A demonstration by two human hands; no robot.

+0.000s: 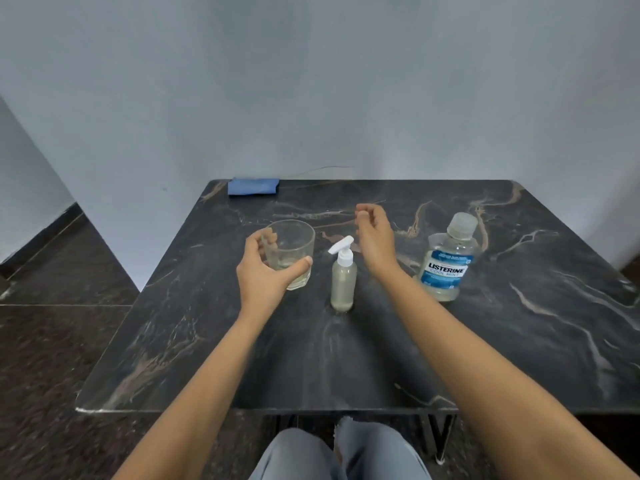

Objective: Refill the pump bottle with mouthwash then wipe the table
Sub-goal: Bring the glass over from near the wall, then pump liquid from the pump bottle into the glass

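The upright pump bottle (343,278) stands just beside the right hand (375,239), its fingers (367,212) loosely curled and empty; the left hand (265,271) grips the glass (294,244).

Black marble-veined table (519,323), blue cloth (252,186), white pump bottle (343,275), blue-labelled mouthwash bottle (446,261), clear glass (292,251)

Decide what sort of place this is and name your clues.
Probably a room at home: a dark marble-look table against a plain wall, a tiled floor, and a mouthwash bottle.
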